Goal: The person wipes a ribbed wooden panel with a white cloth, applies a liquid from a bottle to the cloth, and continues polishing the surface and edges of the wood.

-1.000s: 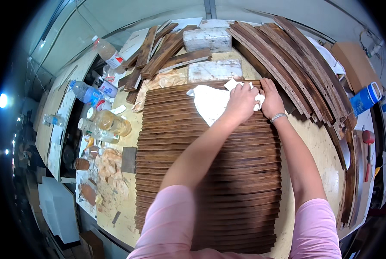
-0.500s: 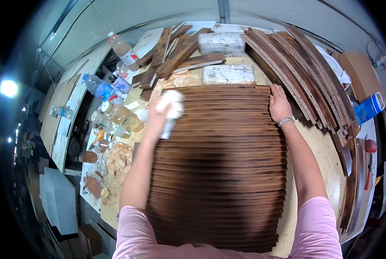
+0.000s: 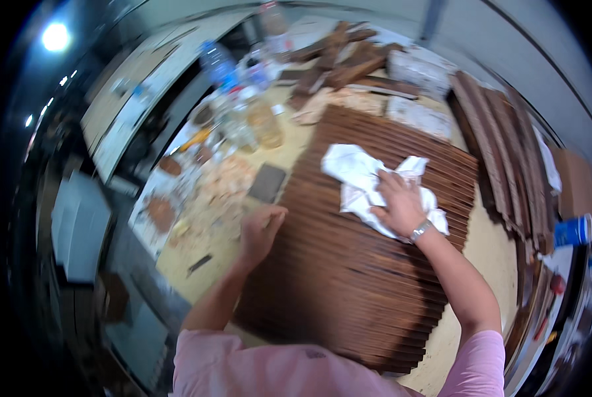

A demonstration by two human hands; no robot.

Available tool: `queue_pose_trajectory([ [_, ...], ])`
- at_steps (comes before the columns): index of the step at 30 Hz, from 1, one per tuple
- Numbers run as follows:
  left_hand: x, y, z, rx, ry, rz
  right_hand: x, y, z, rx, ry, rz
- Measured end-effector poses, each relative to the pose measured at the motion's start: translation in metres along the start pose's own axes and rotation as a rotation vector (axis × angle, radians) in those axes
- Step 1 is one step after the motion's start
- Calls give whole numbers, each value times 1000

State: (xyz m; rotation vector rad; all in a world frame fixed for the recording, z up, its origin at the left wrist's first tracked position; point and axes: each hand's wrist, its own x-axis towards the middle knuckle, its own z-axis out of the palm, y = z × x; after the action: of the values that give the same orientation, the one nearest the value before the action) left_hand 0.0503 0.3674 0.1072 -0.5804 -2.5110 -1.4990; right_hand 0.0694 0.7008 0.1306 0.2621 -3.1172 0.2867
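Observation:
Dark brown wooden slats (image 3: 349,278) lie side by side in a ribbed panel, now slanted on the table. A crumpled white cloth (image 3: 352,172) is spread over its upper right part. My right hand (image 3: 402,202), with a metal band at the wrist, grips that cloth from above and presses it against the slats. At the panel's left edge is my left hand (image 3: 259,231), blurred, its fingers curled closed. Whether it has anything in it is hidden. Just beyond it lies a flat grey-brown block (image 3: 267,183).
Plastic bottles (image 3: 259,119) crowd the far left. Loose brown boards (image 3: 349,59) and white wrapped bundles (image 3: 418,119) lie at the back, with long slats (image 3: 508,145) stacked on the right. Wood shavings (image 3: 226,178) and a small dark tool (image 3: 200,264) are left of the panel.
The white cloth has passed from my left hand to my right and moved onto the panel. My left hand has come nearer, and the view has turned, so the panel now appears slanted.

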Motion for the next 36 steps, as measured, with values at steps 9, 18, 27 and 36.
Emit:
queue_pose_trajectory([
  [9, -82, -141, -199, 448, 688, -406, -54, 91, 15, 290, 438, 496],
  [18, -72, -157, -194, 771, 331, -196, -72, 81, 33, -291, 470, 337],
  [27, 30, -84, -121, 486, 302, 31, -72, 72, 26, -219, 476, 383],
  [36, 215, -30, 83, 422, 10, 594, -69, 69, 23, -131, 438, 440],
])
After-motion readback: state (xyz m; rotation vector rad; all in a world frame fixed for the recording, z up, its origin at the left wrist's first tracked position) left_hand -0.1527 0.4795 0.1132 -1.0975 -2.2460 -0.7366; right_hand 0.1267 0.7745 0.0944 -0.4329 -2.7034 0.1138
